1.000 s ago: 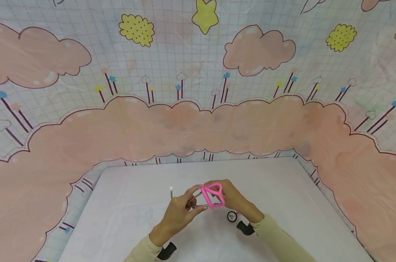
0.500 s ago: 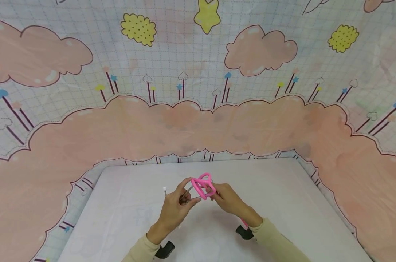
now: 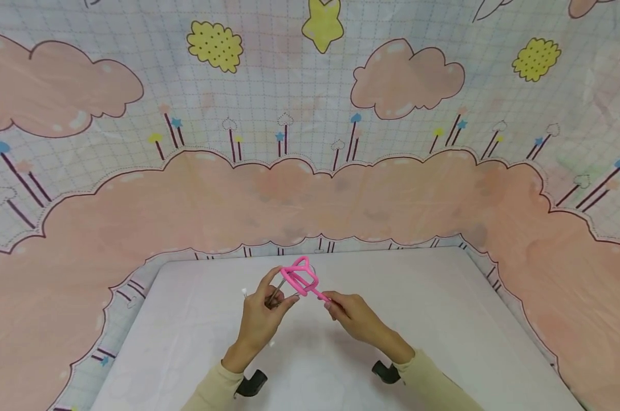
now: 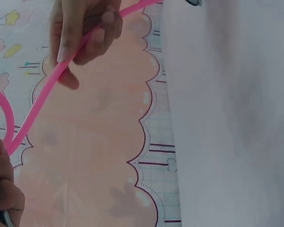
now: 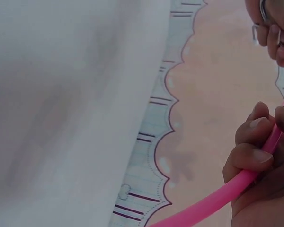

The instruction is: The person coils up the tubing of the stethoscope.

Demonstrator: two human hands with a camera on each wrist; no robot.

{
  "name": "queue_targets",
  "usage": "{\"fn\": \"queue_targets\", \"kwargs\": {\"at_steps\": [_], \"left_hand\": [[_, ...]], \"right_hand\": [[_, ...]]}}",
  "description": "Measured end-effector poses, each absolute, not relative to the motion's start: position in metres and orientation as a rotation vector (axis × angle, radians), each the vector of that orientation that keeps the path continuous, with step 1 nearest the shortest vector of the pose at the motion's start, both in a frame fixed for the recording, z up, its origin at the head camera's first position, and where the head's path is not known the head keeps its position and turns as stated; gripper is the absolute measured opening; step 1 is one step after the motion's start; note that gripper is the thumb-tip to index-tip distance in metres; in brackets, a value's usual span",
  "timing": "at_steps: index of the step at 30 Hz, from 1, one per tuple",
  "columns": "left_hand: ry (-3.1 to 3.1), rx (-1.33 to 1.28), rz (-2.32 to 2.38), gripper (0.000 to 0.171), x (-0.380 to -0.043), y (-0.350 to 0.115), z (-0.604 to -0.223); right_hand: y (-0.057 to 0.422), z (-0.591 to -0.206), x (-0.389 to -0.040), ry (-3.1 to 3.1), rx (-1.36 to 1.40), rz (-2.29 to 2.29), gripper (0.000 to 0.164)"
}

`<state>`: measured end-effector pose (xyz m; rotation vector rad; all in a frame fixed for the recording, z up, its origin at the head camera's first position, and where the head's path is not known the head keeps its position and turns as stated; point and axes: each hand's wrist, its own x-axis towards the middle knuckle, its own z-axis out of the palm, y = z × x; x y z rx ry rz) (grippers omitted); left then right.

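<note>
My left hand [image 3: 258,322] holds a stethoscope above the table, its fingers round the metal ear tubes [image 3: 276,291] and pink tubing [image 3: 295,268] looped over them. One white ear tip [image 3: 244,291] sticks out past the back of that hand; another white tip [image 3: 271,343] shows below it. My right hand [image 3: 358,317] pinches the free length of tubing, which runs straight between the hands. In the right wrist view the tubing [image 5: 217,198] passes through the curled fingers and hangs on below. The chest piece is hidden in the head view; a dark rim [image 4: 194,2] shows at the left wrist view's top.
A white-covered table [image 3: 433,285] lies beneath both hands. Behind it hangs a patterned cloth [image 3: 392,194] with clouds and stars. Black curved pieces [image 3: 251,382] sit at the wrists beside the beige sleeves.
Both hands have shifted, the left one up and to the left with the coil. My right hand has come off the loops and drawn out the tubing. The chest piece has dropped from sight.
</note>
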<state>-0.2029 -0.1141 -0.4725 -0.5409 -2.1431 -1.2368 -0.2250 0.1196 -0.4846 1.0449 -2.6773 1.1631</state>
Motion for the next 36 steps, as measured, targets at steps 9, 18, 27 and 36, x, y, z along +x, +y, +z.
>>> {"fn": "queue_targets", "kwargs": {"at_steps": [9, 18, 27, 36], "left_hand": [[-2.147, -0.481, -1.217, 0.066, -0.207, -0.121, -0.472], [-2.163, -0.439, -1.229, 0.067, -0.21, -0.124, -0.474], [-2.159, -0.434, -1.179, 0.067, -0.211, -0.126, -0.477], [-2.158, -0.482, -0.971, 0.071, -0.211, -0.123, -0.481]], "right_hand": [[0.122, -0.48, -0.214, -2.694, 1.015, 1.152, 0.025], [0.125, -0.477, -0.203, -2.683, 0.998, 1.111, 0.026], [0.127, -0.476, -0.196, -2.609, 1.008, 1.034, 0.02], [0.13, -0.462, -0.188, -2.613, 1.011, 0.986, 0.012]]}}
